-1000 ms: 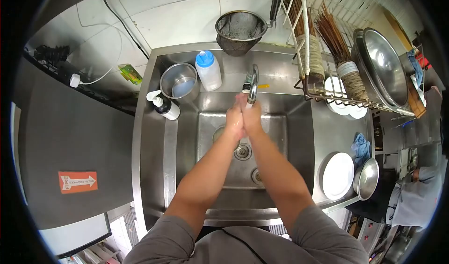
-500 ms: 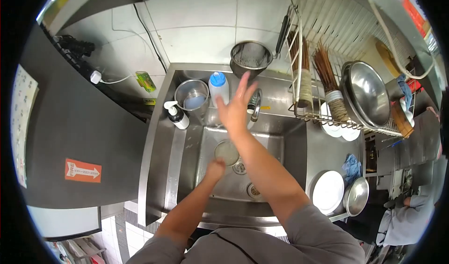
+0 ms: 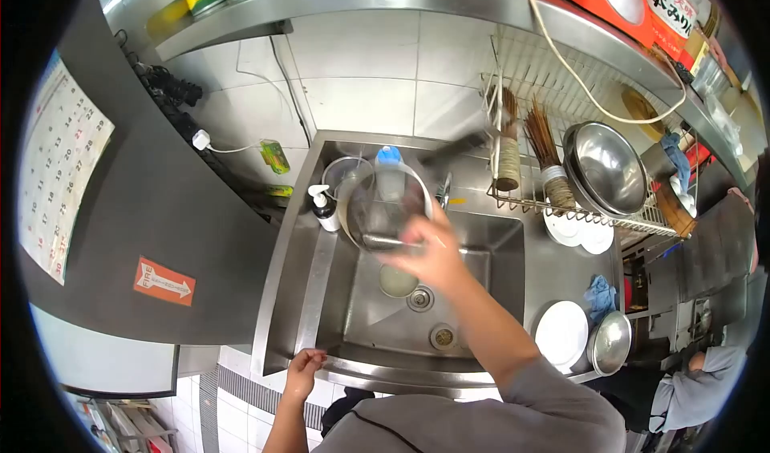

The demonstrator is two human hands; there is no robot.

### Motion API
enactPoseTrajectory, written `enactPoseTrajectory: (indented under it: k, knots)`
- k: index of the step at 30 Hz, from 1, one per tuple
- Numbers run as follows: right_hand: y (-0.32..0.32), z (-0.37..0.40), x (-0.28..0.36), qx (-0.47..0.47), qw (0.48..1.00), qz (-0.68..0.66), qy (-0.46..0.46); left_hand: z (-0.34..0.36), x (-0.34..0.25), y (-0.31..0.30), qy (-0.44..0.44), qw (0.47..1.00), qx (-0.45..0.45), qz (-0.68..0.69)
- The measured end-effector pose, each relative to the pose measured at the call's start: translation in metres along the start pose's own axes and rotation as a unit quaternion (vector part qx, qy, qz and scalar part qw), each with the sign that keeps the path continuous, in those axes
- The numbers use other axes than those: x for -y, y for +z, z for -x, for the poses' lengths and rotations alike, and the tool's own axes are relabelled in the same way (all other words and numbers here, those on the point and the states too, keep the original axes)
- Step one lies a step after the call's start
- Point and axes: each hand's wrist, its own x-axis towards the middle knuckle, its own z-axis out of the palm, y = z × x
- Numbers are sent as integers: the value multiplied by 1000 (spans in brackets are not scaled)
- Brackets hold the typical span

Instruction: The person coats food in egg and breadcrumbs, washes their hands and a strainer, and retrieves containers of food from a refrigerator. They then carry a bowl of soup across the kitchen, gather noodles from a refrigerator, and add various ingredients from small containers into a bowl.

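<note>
My right hand is closed on the near rim of a deep round mesh strainer, lifted over the sink. Its dark handle, smeared by motion, points to the back right. Through the mesh show a blue-capped squeeze bottle and a metal pot. Below the strainer, a pale round dish lies in the sink beside a drain. My left hand hovers by the sink's front left edge, fingers loosely curled with nothing visible in them.
A pump bottle stands on the sink's left ledge. To the right, a wire rack holds brushes and metal bowls. White plates and a blue cloth sit on the counter. A person is at far right.
My right hand has taken hold of the strainer from the back ledge and brought it forward over the sink. My left hand has left the sink basin for its front left edge. The view tilted up.
</note>
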Motion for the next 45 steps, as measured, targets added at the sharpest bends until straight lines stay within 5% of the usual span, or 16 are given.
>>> enactPoseTrajectory:
  k: [3,6,12,14,15,17,20,22,25,27,30,32,36,39,42,45]
  knots:
    - [-69,81,-15,80,995,-42,29,22,-2,-18,29,999,14,20]
    - [-125,133,-56,129,966,-56,216,33,16,-50,36,995,90,-12]
    - [-174,159,-70,181,895,228,339,62,40,-117,12,993,102,-55]
    - [-168,173,-64,181,909,329,182,76,75,-158,58,994,77,-55]
    - [-159,189,-65,118,924,290,220,90,82,-183,56,995,73,-50]
    - [-145,222,-73,73,855,506,91,119,110,-234,55,998,34,-7]
    - [-62,261,-26,-77,841,534,36,169,166,-323,68,993,-86,54]
    - [21,291,19,-68,769,631,78,208,198,-380,40,979,-193,61]
    - [175,333,58,-59,963,251,73,241,259,-451,43,944,-317,84]
    - [286,351,116,61,959,256,104,252,272,-488,31,932,-343,117]
    - [445,359,170,253,959,127,-17,249,270,-527,13,914,-375,157]
    - [542,356,187,364,929,25,58,234,273,-542,2,908,-384,166]
    - [739,340,134,412,885,-89,198,212,275,-547,15,925,-349,150]
    - [906,300,30,313,901,-40,297,222,269,-556,-26,941,-304,150]
    - [1003,225,8,235,938,135,215,235,312,-560,-37,919,-333,210]
    - [1070,213,-57,260,946,-27,194,259,333,-575,-112,905,-381,153]
